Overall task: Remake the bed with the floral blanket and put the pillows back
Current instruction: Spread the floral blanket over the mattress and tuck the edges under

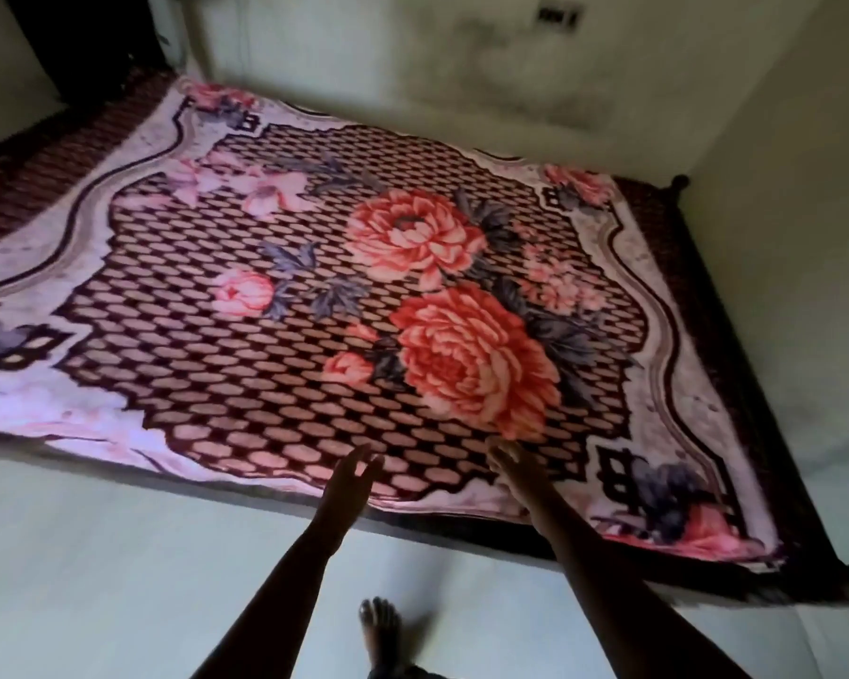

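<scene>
At the far left a dark red patterned cover [35,159] showed along the bed's [746,394] left side, running out from under the floral blanket [246,345]. That blanket lay spread flat over nearly the whole bed, pale border outermost, a dark lattice field inside it and large pink-red blooms toward the middle and right; its near edge ran along the side of the bed closest to the person. Below it was the pale floor [118,570]. The left hand [351,477] reached out over the blanket's near edge with its fingers [359,455] straight and slightly spread, the thumb apart, gripping nothing; whether it touched the cloth could not be told. Lower down, between the two forearms, a bare foot [381,624] stood on the floor. The right hand [510,465] lay just beside the lower bloom, low against the blanket, but its fingers [503,450] were blurred and I could not tell whether they were spread, pressed together or pinching the cloth. Further right, a dark round-topped bedpost [679,181] rose at the far corner, against the pale wall [780,237].
</scene>
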A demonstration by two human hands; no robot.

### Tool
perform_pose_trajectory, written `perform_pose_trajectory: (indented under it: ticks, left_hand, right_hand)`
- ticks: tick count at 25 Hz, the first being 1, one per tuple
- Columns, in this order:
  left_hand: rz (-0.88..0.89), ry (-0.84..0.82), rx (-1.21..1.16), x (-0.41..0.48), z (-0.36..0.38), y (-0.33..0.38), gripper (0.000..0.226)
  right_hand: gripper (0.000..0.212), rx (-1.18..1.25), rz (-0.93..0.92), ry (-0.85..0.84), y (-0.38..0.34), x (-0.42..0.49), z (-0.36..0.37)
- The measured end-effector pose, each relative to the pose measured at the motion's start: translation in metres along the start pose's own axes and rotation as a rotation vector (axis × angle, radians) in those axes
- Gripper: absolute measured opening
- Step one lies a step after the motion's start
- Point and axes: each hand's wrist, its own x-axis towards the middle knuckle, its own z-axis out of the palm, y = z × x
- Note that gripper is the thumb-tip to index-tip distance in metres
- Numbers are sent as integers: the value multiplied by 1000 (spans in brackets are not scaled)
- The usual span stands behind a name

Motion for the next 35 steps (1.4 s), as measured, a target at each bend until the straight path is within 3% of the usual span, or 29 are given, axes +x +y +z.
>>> perform_pose_trajectory:
  ticks: [2, 5, 7, 8, 10, 11, 12, 14, 15, 19, 21, 25, 29, 31, 35]
  left_hand:
    - [51, -49, 23, -3, 25, 2, 39]
    - [75, -154, -27, -7, 73, 8, 64]
    - [58, -165, -24, -10, 101, 18, 64]
    - [75, -170, 27, -8, 114, 20, 57]
    - [101, -171, 83, 5, 131, 22, 53]
    - [99, -163, 84, 20, 140, 25, 51]
    - [92, -135, 93, 34, 147, 30, 50]
    - [71, -73, 128, 71, 161, 46, 50]
    - [66, -53, 163, 92, 170, 50, 53]
    - [168, 132, 495, 168, 195, 66, 98]
    - [224, 199, 690, 214, 207, 63, 98]
    - [307, 157, 984, 306, 231, 55, 72]
    - [369, 214, 1065, 358, 249, 43, 69]
    - [365, 248, 1102, 371, 252, 34, 69]
    - [345, 297, 1155, 373, 254, 24, 70]
  right_hand:
    - [35, 42, 61, 79, 25, -22, -22]
    - [32, 29, 63, 192, 60, -44, -63]
    - [32, 3, 56, 217, 74, -48, -89]
    - [38, -20, 39, 225, 75, -47, -101]
    - [83, -11, -33, 298, 81, -26, -121]
    - [95, 10, -83, 315, 81, -11, -132]
    - [85, 42, -50, 277, 78, 6, -143]
    - [36, 66, 61, 127, 65, 49, -161]
    - [27, 72, 80, 103, 61, 80, -170]
    - [41, -56, 29, 76, 35, 206, -184]
    - [39, -157, -68, 38, 22, 275, -181]
    - [43, -317, -336, 47, -3, 406, -141]
    - [66, -531, -706, 41, -46, 489, -59]
    - [66, -664, -879, 48, -57, 525, -11]
    - [59, -841, -993, 87, -56, 564, 30]
